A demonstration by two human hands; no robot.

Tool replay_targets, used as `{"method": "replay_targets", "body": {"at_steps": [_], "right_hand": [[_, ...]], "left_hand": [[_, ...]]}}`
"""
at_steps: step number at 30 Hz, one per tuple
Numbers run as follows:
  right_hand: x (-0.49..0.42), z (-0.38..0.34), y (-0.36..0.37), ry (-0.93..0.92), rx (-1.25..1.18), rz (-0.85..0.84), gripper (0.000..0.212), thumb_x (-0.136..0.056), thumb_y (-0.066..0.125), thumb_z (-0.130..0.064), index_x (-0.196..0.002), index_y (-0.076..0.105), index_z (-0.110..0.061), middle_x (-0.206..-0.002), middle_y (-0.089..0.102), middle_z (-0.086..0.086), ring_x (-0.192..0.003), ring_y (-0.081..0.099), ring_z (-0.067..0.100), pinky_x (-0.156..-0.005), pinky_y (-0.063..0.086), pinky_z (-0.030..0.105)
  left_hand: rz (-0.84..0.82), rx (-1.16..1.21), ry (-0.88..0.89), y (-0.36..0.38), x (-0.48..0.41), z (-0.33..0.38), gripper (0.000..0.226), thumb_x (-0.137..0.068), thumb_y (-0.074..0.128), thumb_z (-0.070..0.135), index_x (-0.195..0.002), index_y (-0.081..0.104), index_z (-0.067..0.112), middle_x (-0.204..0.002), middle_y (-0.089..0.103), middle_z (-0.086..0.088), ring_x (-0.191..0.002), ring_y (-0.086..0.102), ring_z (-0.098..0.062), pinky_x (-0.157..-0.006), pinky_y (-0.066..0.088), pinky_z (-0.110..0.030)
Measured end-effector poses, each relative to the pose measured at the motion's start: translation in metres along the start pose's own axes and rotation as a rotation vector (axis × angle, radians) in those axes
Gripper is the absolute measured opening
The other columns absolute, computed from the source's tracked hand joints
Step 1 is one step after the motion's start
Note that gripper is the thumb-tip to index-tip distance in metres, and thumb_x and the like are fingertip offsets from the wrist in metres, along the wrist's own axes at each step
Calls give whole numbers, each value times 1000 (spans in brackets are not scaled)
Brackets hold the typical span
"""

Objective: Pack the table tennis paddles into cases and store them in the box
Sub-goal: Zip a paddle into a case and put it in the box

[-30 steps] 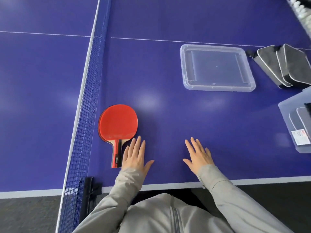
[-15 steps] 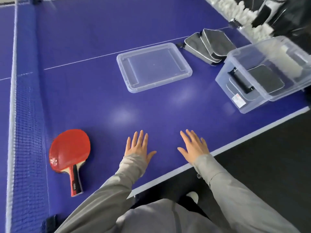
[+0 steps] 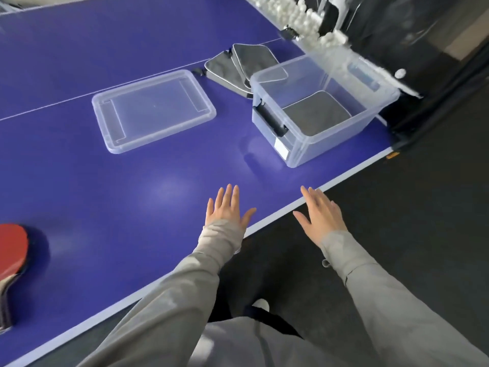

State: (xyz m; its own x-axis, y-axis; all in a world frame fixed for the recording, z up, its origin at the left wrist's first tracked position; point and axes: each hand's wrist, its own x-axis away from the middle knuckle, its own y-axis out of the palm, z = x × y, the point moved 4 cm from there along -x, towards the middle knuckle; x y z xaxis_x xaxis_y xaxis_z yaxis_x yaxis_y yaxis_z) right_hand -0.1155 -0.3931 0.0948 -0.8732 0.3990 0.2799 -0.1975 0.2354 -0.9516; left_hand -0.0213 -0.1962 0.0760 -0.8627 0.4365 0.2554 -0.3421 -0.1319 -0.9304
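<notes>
Lying flat on the blue tabletop (image 3: 105, 181), the red paddle (image 3: 12, 250) sits at about 9 o'clock from the left hand (image 3: 227, 210), well apart from it and cut off by the frame edge. Left hand is empty, fingers straight and slightly spread, palm down over the tabletop near its white edge; can't tell if it touches. Right hand (image 3: 321, 215) is also flat and empty, with its fingertips at the edge line. The clear plastic box (image 3: 338, 139) is at 1 o'clock from the hands, with a flat grey fabric case (image 3: 315, 112) inside. Two more grey cases (image 3: 225, 70) with pale piping lie just behind the box. The clear rectangular lid (image 3: 153, 109) lies at 11 o'clock, apart from the box.
</notes>
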Motion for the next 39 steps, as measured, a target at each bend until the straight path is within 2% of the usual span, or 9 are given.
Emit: {"method": "replay_targets", "body": {"at_steps": [6,13,18,21,24,28,34,37,39], "right_hand": [[-38,32,-37,-49,-26,70,63,-96,46,-40,-148,18,-19,-153,29,7,-144,22,25,-112,32,45],[-113,50,-80,-144,13,185,59,-95,47,-38,-145,26,-16,-146,37,9,-135,36,27,-107,35,45],[-173,77,-131,-221,-32,334,49,-92,56,-28,-136,46,-8,-126,56,14,-115,52,33,-89,43,47],[-211,92,-151,-241,-12,305,50,-91,58,-28,-136,46,-6,-124,58,13,-113,53,34,-87,44,47],[-245,101,-160,-221,0,249,53,-94,52,-33,-140,40,-9,-130,54,10,-121,48,30,-92,41,45],[-290,96,-169,-289,19,203,55,-94,51,-34,-141,39,-8,-133,53,11,-123,46,30,-96,40,43],[-392,76,-186,-373,11,145,56,-94,50,-36,-142,36,-11,-136,49,12,-126,43,32,-100,36,45],[-450,60,-202,-419,-32,177,56,-94,50,-35,-142,36,-10,-139,47,13,-128,40,32,-101,33,44],[-492,47,-211,-424,-48,182,54,-94,50,-36,-141,39,-9,-138,47,14,-128,39,34,-99,32,45]], "left_hand": [[78,75,-53,-23,-40,36,72,-95,25,57,-150,4,17,-159,6,2,-147,0,-17,-119,5,-35],[123,129,-116,-45,-128,64,71,-95,23,57,-150,6,17,-159,8,2,-147,1,-17,-119,6,-36],[176,242,-182,-76,-215,87,72,-94,26,58,-150,6,17,-159,8,2,-146,1,-16,-119,5,-36],[225,304,-204,-95,-262,100,72,-94,29,58,-150,9,17,-159,10,2,-146,4,-17,-119,6,-38],[250,311,-222,-108,-299,104,72,-94,29,58,-150,10,17,-159,10,1,-146,6,-18,-118,8,-39],[295,327,-274,-117,-335,104,69,-94,32,55,-148,17,16,-156,20,-1,-144,14,-21,-117,15,-41],[254,321,-414,-107,-364,105,60,-95,30,54,-140,31,14,-139,40,-5,-126,38,-27,-99,33,-41],[278,449,-575,-102,-366,101,52,-94,30,57,-121,46,16,-124,51,-5,-108,50,-30,-81,40,-40],[319,499,-670,-100,-367,96,49,-92,32,60,-107,51,17,-111,56,-3,-93,52,-28,-70,37,-35]]}}
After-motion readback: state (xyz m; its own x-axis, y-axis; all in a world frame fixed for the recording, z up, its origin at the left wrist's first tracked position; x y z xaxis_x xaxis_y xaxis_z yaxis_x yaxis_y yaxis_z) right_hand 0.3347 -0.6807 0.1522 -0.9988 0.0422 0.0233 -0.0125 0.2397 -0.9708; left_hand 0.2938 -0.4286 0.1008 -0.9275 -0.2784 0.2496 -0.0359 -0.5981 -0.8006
